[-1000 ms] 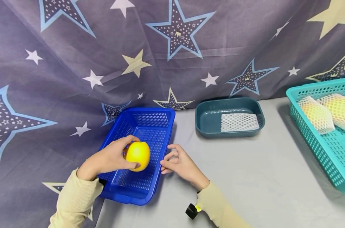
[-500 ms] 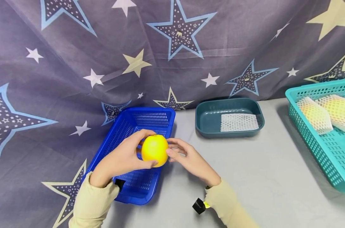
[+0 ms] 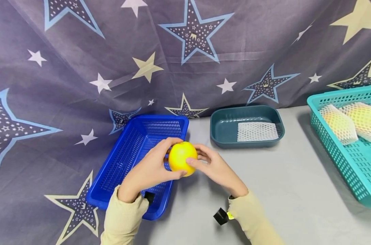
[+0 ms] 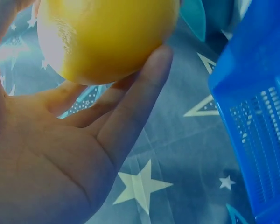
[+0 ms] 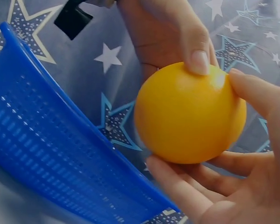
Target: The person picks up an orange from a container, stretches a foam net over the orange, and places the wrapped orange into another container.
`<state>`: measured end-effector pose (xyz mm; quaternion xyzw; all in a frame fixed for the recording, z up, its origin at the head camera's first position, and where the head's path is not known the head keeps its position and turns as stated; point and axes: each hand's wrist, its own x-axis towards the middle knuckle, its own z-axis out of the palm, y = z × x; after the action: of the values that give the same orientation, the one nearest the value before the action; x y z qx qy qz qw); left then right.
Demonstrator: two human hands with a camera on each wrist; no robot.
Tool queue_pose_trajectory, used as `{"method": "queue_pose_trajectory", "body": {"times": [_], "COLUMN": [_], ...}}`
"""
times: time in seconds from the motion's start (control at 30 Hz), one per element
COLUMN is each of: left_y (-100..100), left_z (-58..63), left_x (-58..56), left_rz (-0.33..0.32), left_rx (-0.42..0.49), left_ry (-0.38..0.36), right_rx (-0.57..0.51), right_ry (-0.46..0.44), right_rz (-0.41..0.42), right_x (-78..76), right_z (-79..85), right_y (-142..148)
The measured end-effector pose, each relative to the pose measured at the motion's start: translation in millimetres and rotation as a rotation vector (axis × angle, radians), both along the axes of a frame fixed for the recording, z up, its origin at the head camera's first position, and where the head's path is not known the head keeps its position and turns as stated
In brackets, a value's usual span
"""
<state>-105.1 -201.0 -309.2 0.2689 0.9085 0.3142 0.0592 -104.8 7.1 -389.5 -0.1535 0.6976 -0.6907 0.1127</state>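
A round, glossy yellow orange (image 3: pixel 183 158) is held between both hands, in front of the right rim of the blue basket (image 3: pixel 124 160) in the head view. My left hand (image 3: pixel 156 161) grips it from the left, thumb at its lower front and fingers over the back. From the other side, my right hand (image 3: pixel 214 166) has its thumb on the front and its fingers curled behind. Seen from the right wrist, the orange (image 5: pixel 191 114) has fingers of both hands against it. In the left wrist view it fills the top, above the left palm (image 4: pixel 46 158).
A dark teal tray (image 3: pixel 223 131) holding a flat white foam net (image 3: pixel 256 131) stands at the back. On the right, a turquoise basket (image 3: pixel 335 153) contains yellow fruits in foam nets (image 3: pixel 340 124). A star-patterned cloth (image 3: pixel 81 85) hangs behind the grey tabletop (image 3: pixel 280 183).
The left hand has carried the orange out of the blue basket, up and to the right. The right hand has left the basket's rim and taken hold of the orange too.
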Motion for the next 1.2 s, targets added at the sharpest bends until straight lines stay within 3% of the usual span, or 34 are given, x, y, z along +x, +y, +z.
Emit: {"method": "queue_pose_trajectory", "body": {"times": [0.23, 0.53, 0.73, 1.2], "left_y": [14.7, 33.6, 48.8, 90.1], "left_z": [-9.6, -30.6, -46.1, -77.5], "left_x": [-3.0, -11.0, -17.6, -22.7], "left_rz": [0.005, 0.029, 0.078, 0.057], "left_rx": [0.056, 0.134, 0.221, 0.368], "left_ry": [-0.012, -0.001, -0.065, -0.134], "right_rx": [0.002, 0.015, 0.043, 0.099], "right_ry": [0.018, 0.071, 0.070, 0.083], "right_rz": [-0.019, -0.100, -0.150, -0.114], "right_x": [-4.4, -8.9, -11.6, -8.8], "right_z": [-0.2, -4.6, -11.0, -21.4], "right_y": [14.3, 29.5, 41.7, 91.6]}}
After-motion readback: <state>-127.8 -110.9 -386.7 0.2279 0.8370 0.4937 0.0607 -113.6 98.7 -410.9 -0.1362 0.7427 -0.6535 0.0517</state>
